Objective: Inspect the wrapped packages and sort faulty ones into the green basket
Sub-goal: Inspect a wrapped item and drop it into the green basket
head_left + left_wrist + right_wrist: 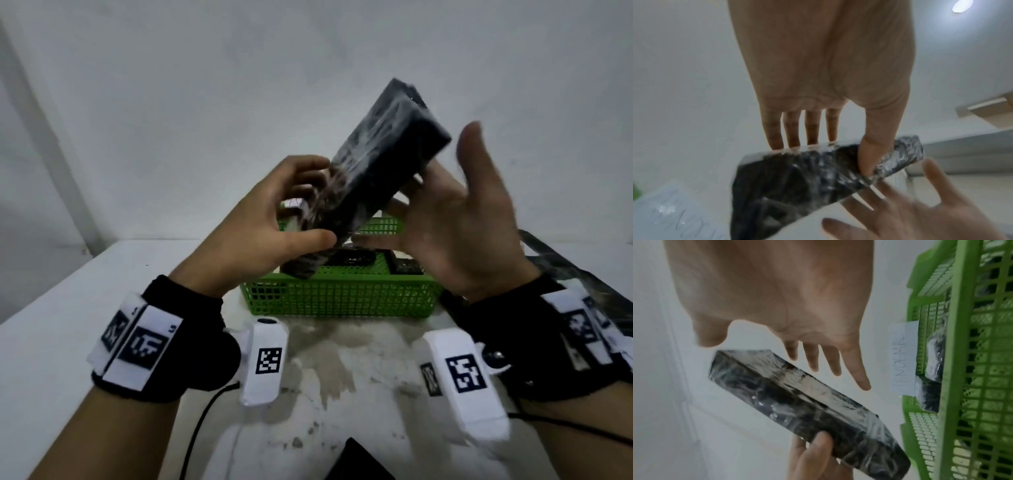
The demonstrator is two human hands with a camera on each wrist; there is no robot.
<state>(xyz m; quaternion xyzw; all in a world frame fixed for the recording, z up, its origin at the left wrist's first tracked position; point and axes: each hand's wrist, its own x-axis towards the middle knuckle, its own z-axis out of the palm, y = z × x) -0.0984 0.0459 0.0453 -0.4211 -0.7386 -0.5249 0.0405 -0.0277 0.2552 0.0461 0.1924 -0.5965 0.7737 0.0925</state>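
One wrapped package (pixel 370 185), a long black block under crinkled clear film, is being held up in the air above the green basket (pixel 342 298), tilting from its low end at 7 o'clock to its high end at 1 o'clock in the head view. The left hand (pixel 260 219) is gripping its lower half, thumb pressing one long face and four fingers lying against the opposite side; the left wrist view shows the thumb (pixel 871 155) laid across the film. The right hand (pixel 459 219) is standing at 3 o'clock of the package with palm spread and fingers straight. It is holding nothing, and whether its fingertips are brushing the film cannot be told through the blur.

The green basket, a mesh-walled plastic one, is sitting on the white surface (pixel 51 342) directly under the package. At least three more black film-wrapped packages are lying inside it; two of them (pixel 935 360) are showing through the mesh in the right wrist view, though the full count is hidden by the hands. A white paper label (pixel 904 356) is fixed to the basket's end wall, and its writing is too blurred to read.

Each wrist is wearing a black band with white blocks carrying square black-and-white coded markers (pixel 269 359). More dark film-wrapped material (pixel 575 267) is lying at 3 o'clock of the basket on the surface, behind the right wrist. A dark flat object (pixel 359 462) is showing at 6 o'clock on the stained part of the surface.
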